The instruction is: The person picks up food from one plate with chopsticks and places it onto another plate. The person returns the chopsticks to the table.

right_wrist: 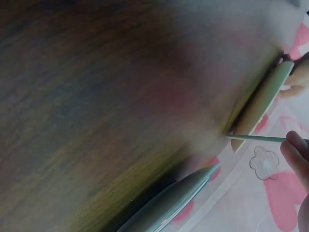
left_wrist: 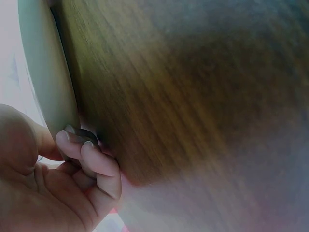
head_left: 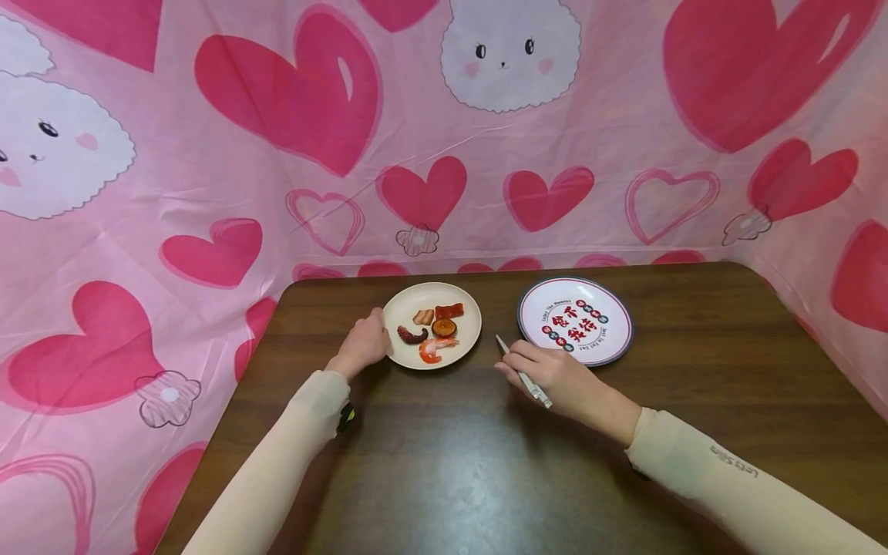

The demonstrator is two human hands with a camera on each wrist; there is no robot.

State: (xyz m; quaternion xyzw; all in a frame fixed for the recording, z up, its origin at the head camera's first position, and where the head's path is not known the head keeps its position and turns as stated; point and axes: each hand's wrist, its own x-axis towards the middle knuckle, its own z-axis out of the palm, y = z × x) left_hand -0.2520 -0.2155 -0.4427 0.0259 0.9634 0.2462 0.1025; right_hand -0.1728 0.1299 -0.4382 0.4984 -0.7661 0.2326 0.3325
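My left hand [head_left: 365, 341] holds the left rim of the cream plate [head_left: 469, 351]; in the left wrist view its curled fingers meet the plate's edge. On that plate lie an orange shrimp [head_left: 430, 351], a dark octopus tentacle [head_left: 412, 335], a round mushroom slice [head_left: 444, 328], a red-brown slab [head_left: 449, 311] and a small tan piece [head_left: 423, 316]. Between the plates, my right hand [head_left: 558, 378] grips pale, slender chopsticks [head_left: 533, 388], tips pointing up and left. The right wrist view shows only one thin stick, partly cut off with the fingers.
Close beyond my right hand is a white plate [head_left: 534, 297] with a dark blue rim and red printed characters. Both plates stand on a brown wooden table [head_left: 444, 462]. Pink cloth [head_left: 486, 146] with hearts hangs behind the table and along its sides.
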